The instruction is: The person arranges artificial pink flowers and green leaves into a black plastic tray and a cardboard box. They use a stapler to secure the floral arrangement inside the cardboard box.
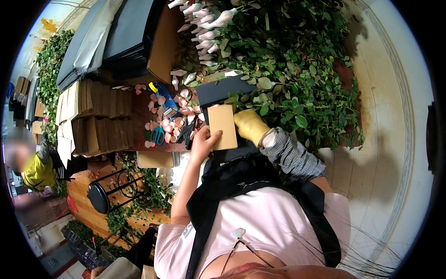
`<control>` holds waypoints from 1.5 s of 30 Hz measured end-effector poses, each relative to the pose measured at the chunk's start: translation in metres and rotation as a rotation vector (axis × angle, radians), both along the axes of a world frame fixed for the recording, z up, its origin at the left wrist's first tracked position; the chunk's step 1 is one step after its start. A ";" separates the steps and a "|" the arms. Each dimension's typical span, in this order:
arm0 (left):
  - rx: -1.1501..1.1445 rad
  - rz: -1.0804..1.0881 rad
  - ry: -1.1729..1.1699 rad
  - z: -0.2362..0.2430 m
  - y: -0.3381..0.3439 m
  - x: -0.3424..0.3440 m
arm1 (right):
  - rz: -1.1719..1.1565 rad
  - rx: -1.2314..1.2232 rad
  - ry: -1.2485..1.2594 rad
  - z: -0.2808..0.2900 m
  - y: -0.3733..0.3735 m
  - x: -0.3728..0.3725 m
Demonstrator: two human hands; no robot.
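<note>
My left hand [206, 139] grips a tan cardboard piece [222, 125] by its left side, thumb across the face. My right hand [247, 122], in a yellow glove with a checked sleeve cover, holds its right edge, fingertips partly hidden. Black card sheets [223, 90] lie beyond it. Loose pink petals [183, 109], teal-handled scissors [157, 136], a black tool [188, 132] and a blue tool with a yellow cap [163, 100] lie on the red-brown tabletop [141, 123] to the left.
Rose stems [297, 79] and wrapped pink buds [209, 35] cover the back. Stacked cardboard [93, 121] and dark boards [125, 37] stand at left. A black stool [98, 197] is on the leaf-strewn wooden floor [81, 186]. A co-worker in yellow [37, 169] is at far left; a wall [381, 116] borders the right.
</note>
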State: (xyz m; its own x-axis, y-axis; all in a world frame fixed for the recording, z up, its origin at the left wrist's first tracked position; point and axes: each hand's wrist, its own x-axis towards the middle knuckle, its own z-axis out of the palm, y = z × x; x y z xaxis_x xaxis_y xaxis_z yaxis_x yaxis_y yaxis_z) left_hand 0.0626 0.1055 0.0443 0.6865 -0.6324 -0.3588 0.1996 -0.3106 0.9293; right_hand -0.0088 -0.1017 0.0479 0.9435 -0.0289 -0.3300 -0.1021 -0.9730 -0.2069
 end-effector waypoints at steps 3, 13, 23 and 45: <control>0.288 -0.001 -0.527 -0.051 -0.010 -0.001 | -0.582 1.007 -0.128 -0.001 -0.023 -0.012; 0.109 -0.584 -1.086 -0.009 -0.025 0.027 | -0.494 0.544 0.052 0.012 0.002 0.009; 0.187 -0.634 -1.174 -0.003 -0.033 0.041 | -0.104 0.419 -0.175 0.064 -0.004 -0.031; 0.165 -0.672 -1.176 -0.006 -0.036 0.044 | 0.199 0.311 -0.510 0.043 0.016 -0.061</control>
State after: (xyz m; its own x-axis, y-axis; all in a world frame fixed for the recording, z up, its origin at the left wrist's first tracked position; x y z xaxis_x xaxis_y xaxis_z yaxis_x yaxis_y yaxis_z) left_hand 0.1067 0.0697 0.0383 0.2162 -0.9695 0.1158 -0.9088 -0.1565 0.3868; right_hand -0.0700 -0.0854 0.0912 0.9619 0.1885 0.1982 0.2609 -0.8496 -0.4583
